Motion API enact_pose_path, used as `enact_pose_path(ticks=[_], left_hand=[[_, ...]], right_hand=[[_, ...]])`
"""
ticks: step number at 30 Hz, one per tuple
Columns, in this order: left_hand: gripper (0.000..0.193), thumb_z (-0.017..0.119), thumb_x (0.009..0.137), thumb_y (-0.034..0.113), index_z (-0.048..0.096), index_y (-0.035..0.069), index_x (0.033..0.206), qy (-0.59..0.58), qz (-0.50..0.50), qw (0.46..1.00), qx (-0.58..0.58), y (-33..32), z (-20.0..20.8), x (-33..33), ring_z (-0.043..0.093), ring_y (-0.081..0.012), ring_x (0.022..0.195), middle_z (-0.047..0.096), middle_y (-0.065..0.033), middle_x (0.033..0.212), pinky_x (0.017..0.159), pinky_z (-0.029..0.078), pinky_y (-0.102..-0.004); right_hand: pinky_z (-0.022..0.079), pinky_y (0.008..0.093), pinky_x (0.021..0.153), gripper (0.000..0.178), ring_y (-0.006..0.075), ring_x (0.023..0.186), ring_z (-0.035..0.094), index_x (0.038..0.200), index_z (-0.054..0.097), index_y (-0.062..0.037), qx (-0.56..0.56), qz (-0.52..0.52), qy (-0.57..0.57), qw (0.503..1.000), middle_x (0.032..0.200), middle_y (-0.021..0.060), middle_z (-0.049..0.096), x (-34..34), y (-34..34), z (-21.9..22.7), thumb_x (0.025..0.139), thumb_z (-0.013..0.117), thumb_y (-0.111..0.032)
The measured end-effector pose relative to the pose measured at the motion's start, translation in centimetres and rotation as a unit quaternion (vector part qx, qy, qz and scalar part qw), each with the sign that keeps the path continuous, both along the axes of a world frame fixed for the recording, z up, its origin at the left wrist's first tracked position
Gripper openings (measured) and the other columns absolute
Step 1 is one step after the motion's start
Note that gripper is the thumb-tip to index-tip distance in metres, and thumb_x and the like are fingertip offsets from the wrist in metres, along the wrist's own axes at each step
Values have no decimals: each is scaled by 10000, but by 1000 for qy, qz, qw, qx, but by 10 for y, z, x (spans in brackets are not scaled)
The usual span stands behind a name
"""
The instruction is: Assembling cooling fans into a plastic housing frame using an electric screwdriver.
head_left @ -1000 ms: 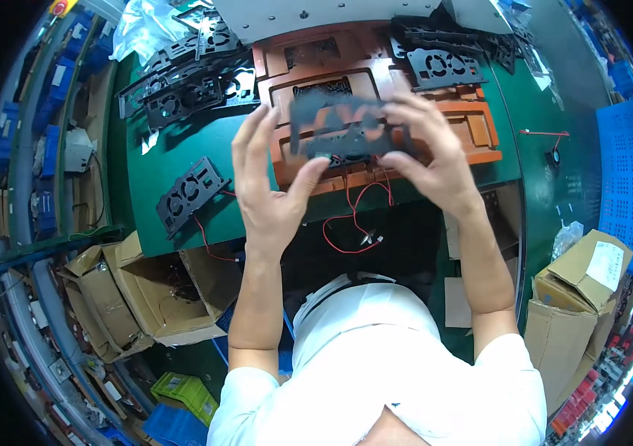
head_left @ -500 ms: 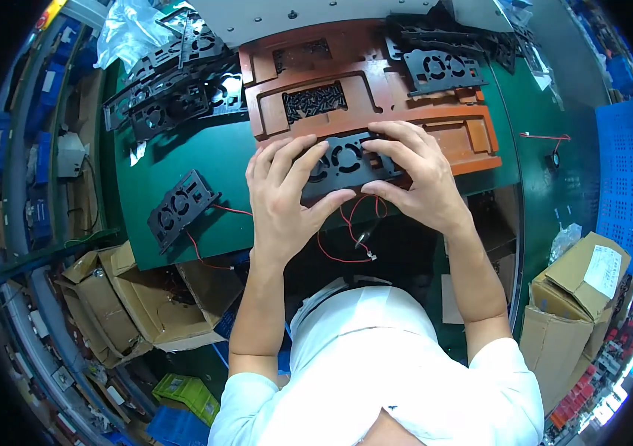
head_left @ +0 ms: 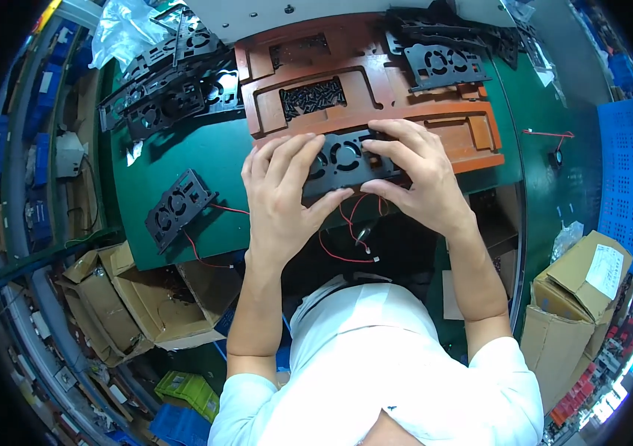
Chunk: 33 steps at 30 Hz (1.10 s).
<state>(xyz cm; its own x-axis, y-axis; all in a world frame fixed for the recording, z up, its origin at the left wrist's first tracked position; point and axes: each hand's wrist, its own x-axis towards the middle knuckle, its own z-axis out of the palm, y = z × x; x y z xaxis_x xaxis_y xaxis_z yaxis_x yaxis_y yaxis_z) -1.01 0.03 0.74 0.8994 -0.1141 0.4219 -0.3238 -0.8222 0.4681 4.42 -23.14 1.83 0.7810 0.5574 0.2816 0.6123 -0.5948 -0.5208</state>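
A black fan bracket plate (head_left: 342, 172) with round cut-out grilles is held between my two hands at the near edge of the orange-brown fixture. My left hand (head_left: 278, 182) grips its left end, fingers over the far edge and thumb along the near edge. At the right end, my right hand (head_left: 422, 177) holds it the same way, fingers curled over the top. Red wires (head_left: 346, 259) with small white connectors hang below the plate toward my lap. The fingers cover both ends of the plate.
Black screws (head_left: 313, 100) fill a recess in the fixture (head_left: 368, 111). Another bracket plate with red wires (head_left: 180, 208) lies at left on the green table (head_left: 205, 160). Stacked black plates (head_left: 168, 97) stand far left, more plates (head_left: 446, 67) far right. A small fan (head_left: 556, 158) lies at right.
Both hands keep their hold on the bracket plate with almost no motion. The hanging wires and the whole view have shifted slightly.
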Motion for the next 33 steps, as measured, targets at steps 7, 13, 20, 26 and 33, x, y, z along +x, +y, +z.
enact_pose_path(ticks=[7,13,20,26,33], left_hand=[[778,930,666,370,639,104,1337,-1,5,1000,-16,-3,-5,1,536,-293,1286,644,-59,1318,1142,331,-541],[596,914,689,355,743,185,1233,0,-1,1000,-2,-2,-3,4,531,-288,1276,638,-39,1303,1129,333,-540],[495,903,684,317,785,195,1149,7,-8,1000,6,2,10,0,521,-313,1267,637,-51,1297,1103,359,-528],[481,898,703,336,774,194,1146,-6,-16,1000,-24,3,1,-4,524,-320,1268,643,-56,1290,1122,343,-561],[461,878,753,385,779,210,1167,4,-14,1000,-8,-3,6,1,494,-305,1317,627,-44,1333,1145,329,-555]], right_hand=[[421,482,1132,534,339,1336,551,1226,718,-100,19,-5,9,1000,1402,122,622,1,-1,-2,748,904,-248],[432,484,1128,530,339,1333,554,1229,718,-96,20,-3,13,1000,1394,128,625,4,-1,0,752,900,-237],[439,472,1119,510,362,1340,539,1194,704,-58,35,21,56,998,1408,133,600,6,1,16,737,901,-169],[552,343,974,403,229,1105,696,1263,667,-4,231,23,-33,972,1224,146,702,79,44,128,909,784,-159],[535,400,922,423,299,1082,677,1239,646,31,58,-125,-14,990,1185,204,678,184,143,202,928,735,-242]])
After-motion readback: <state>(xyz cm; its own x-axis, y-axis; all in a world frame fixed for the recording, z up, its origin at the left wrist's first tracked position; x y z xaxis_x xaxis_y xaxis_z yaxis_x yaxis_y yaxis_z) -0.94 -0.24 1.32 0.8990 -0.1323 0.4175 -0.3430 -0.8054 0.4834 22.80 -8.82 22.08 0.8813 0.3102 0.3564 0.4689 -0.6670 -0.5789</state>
